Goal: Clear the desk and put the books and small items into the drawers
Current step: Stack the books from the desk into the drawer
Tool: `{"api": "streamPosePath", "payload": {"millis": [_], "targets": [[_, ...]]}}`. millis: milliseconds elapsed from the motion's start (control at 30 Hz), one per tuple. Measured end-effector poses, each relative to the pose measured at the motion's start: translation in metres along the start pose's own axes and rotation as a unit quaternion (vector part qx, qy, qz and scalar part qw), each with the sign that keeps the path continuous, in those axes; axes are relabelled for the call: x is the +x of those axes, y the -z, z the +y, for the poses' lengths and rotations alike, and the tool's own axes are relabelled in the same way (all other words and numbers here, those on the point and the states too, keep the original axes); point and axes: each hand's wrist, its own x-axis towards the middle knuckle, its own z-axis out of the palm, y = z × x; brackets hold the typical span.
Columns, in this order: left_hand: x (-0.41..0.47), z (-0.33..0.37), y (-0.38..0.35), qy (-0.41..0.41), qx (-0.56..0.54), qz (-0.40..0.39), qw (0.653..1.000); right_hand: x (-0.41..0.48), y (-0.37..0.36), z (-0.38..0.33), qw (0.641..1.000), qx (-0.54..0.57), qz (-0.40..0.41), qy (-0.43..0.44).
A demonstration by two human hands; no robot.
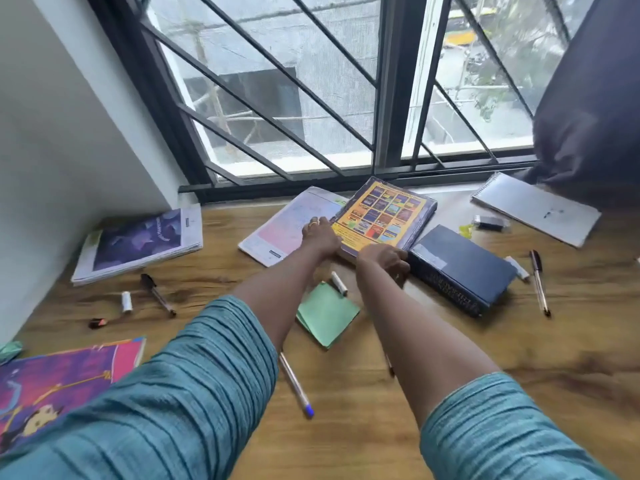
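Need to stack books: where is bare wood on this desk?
Widest bare wood: near right, between the dark blue book and the right forearm. A smaller gap: between the purple notebook and the pale notebook. Crowded: centre, where left hand and right hand hold the yellow book, by the green notes.

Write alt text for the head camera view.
A person's left grip and right grip hold the near edges of a yellow-covered book on a wooden desk below a barred window. Around it lie a dark blue book, notebooks, pens and a green sticky-note pad.
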Motion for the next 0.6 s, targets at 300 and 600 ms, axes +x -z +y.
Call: {"api": "streamPosePath", "payload": {"millis": [300, 600], "targets": [[0.045, -0.024, -0.022, 0.084, -0.143, -0.021, 0.986, 0.017, -0.005, -0.021, 0.988, 0.132, 0.018, -0.075], [0.011, -0.012, 0.012, 0.054, -0.123, -0.043, 0.99, -0.007, 0.012, -0.054, 0.961, 0.271, 0.046, 0.02]]}}
